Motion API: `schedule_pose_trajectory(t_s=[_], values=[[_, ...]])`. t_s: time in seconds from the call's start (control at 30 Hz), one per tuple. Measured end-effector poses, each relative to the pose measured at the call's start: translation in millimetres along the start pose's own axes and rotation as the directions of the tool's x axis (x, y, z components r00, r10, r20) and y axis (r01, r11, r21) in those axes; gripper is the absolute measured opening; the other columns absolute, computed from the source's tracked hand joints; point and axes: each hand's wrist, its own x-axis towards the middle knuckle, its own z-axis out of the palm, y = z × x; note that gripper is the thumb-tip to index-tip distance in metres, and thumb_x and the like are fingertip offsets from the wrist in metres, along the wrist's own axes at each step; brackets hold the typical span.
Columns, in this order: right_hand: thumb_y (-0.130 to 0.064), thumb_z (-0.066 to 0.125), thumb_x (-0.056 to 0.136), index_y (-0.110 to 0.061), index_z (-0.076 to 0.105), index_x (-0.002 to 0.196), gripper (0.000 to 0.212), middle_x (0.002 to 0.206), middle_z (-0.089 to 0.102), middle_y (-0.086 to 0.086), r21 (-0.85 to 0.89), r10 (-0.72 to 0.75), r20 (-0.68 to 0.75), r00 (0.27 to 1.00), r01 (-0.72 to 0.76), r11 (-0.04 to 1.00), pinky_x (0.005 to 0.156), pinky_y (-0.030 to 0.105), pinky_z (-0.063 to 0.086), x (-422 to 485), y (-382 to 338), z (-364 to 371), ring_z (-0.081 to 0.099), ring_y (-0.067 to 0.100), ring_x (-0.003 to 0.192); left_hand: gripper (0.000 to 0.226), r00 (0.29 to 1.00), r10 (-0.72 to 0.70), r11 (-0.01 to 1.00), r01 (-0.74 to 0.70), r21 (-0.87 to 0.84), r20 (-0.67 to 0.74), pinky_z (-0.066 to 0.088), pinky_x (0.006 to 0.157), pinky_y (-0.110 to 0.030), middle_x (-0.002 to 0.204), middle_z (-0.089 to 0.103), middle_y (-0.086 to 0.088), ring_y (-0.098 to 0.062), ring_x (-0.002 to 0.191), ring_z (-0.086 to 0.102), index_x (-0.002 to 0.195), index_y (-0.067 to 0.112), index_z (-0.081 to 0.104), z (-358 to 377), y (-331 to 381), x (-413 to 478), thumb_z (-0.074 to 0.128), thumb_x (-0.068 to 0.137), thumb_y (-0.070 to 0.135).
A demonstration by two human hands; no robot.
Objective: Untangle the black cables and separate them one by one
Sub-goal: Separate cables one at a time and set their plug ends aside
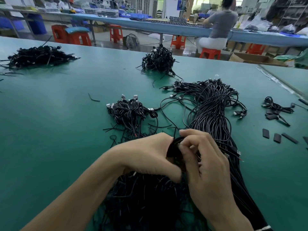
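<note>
Green tabletop [58, 117] in a workshop. At lower centre, the left hand [146, 155] and right hand [206, 164], fingers curled, together pinch a small black cable coil [172, 148]. The long cable bundle [211, 114] runs from right of centre to the lower right.

My left hand [150, 155] and right hand [206, 164] meet at a coiled cable [172, 146], above a tangle [141, 200]. To the right, long bundle [211, 114]; ahead-left, small pile [130, 110]; behind, far centre pile [158, 61] and far left pile [40, 55]. Far right: offcuts [276, 137], possibly tubing.
</note>
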Motion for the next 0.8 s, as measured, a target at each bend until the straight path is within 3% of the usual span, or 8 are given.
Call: schedule_pose_trajectory(t_s=[0.03, 0.17, 0.3, 0.4, 0.5, 0.57, 0.63, 0.8], values=[[-0.013, 0.056, 0.095, -0.021, 0.058, 0.090, 0.009, 0.115, 0.060, -0.013, -0.007, -0.011, 0.006, 1.000, 0.011, 1.000, 0.084, 0.004, 0.037, -0.3, 0.0, -0.5, 0.056, -0.005, 0.102, 0.023, 1.000, 0.006, 1.000, -0.006, 0.020, 0.002, 0.028, 0.048, -0.036, 0.057, 0.041, -0.002, -0.018, 0.052, 0.036, 0.063, 0.007, 0.051, 0.3, -0.2, -1.9, 0.072, 0.071, 0.010], [-0.018, 0.052, 0.098, -0.016, 0.061, 0.093, 0.011, 0.122, 0.060, -0.009, -0.055, -0.089, 0.052, 0.995, 0.092, 0.994, 0.084, 0.004, 0.040, -2.6, -1.7, 1.6, 0.056, -0.004, 0.107, 0.029, 0.994, 0.017, 0.990, -0.002, 0.140, -0.106, 0.025, 0.048, -0.030, 0.057, 0.034, 0.000, -0.013, 0.053, 0.029, 0.060, 0.007, 0.049, 5.9, -1.9, 2.4, 0.071, 0.079, 0.003], [-0.020, 0.046, 0.100, -0.013, 0.063, 0.093, 0.019, 0.122, 0.060, -0.007, -0.109, -0.109, 0.076, 0.991, 0.117, 0.987, 0.074, 0.026, 0.051, -4.5, -3.7, 4.1, 0.061, 0.011, 0.096, 0.024, 0.989, 0.001, 0.981, 0.027, 0.190, -0.145, 0.025, 0.049, -0.032, 0.060, 0.035, -0.007, -0.016, 0.054, 0.028, 0.066, -0.002, 0.049, 7.8, -5.3, 6.2, 0.066, 0.082, 0.002], [-0.017, 0.046, 0.099, -0.013, 0.062, 0.091, 0.019, 0.118, 0.059, -0.010, -0.171, -0.160, 0.078, 0.984, 0.172, 0.970, 0.063, 0.035, 0.054, -3.7, -8.6, 3.7, 0.064, 0.014, 0.089, 0.034, 0.986, 0.010, 0.978, 0.026, 0.209, -0.167, 0.026, 0.044, -0.025, 0.052, 0.033, 0.003, -0.010, 0.047, 0.026, 0.057, 0.011, 0.043, 9.3, -3.6, 6.9, 0.063, 0.081, -0.002], [-0.012, 0.053, 0.095, -0.020, 0.058, 0.092, 0.010, 0.110, 0.059, -0.015, -0.263, -0.173, 0.099, 0.980, 0.194, 0.945, 0.052, 0.035, 0.051, -2.3, -14.0, 1.4, 0.062, 0.016, 0.082, 0.028, 0.982, -0.002, 0.975, 0.044, 0.219, -0.188, 0.032, 0.048, -0.034, 0.057, 0.039, -0.007, -0.014, 0.053, 0.033, 0.060, 0.008, 0.047, 9.1, -5.5, 8.8, 0.061, 0.081, -0.004], [-0.010, 0.059, 0.088, -0.027, 0.054, 0.095, 0.018, 0.105, 0.060, -0.016, -0.335, -0.151, 0.109, 0.982, 0.180, 0.925, 0.045, 0.035, 0.048, -0.7, -16.2, -0.5, 0.059, 0.017, 0.079, 0.014, 0.976, -0.046, 0.970, 0.095, 0.226, -0.212, 0.042, 0.054, -0.045, 0.069, 0.051, -0.024, -0.020, 0.061, 0.041, 0.071, -0.003, 0.055, 9.3, -8.3, 10.6, 0.059, 0.084, 0.000], [-0.012, 0.058, 0.088, -0.031, 0.051, 0.097, 0.022, 0.102, 0.059, -0.016, -0.340, -0.134, 0.130, 0.982, 0.171, 0.925, 0.042, 0.035, 0.047, -0.1, -16.4, -2.4, 0.059, 0.015, 0.077, 0.012, 0.971, -0.085, 0.965, 0.135, 0.224, -0.222, 0.048, 0.060, -0.049, 0.079, 0.058, -0.030, -0.023, 0.066, 0.046, 0.079, -0.007, 0.058, 10.8, -9.6, 11.5, 0.056, 0.086, 0.002], [-0.016, 0.058, 0.093, -0.029, 0.057, 0.100, 0.015, 0.103, 0.061, -0.015, -0.266, -0.137, 0.146, 0.980, 0.172, 0.948, 0.048, 0.032, 0.052, -0.6, -13.7, -3.3, 0.063, 0.011, 0.082, 0.026, 0.965, -0.121, 0.956, 0.176, 0.235, -0.234, 0.034, 0.056, -0.038, 0.064, 0.045, -0.011, -0.024, 0.064, 0.039, 0.059, 0.008, 0.044, 9.9, -8.1, 12.1, 0.043, 0.081, -0.006]])
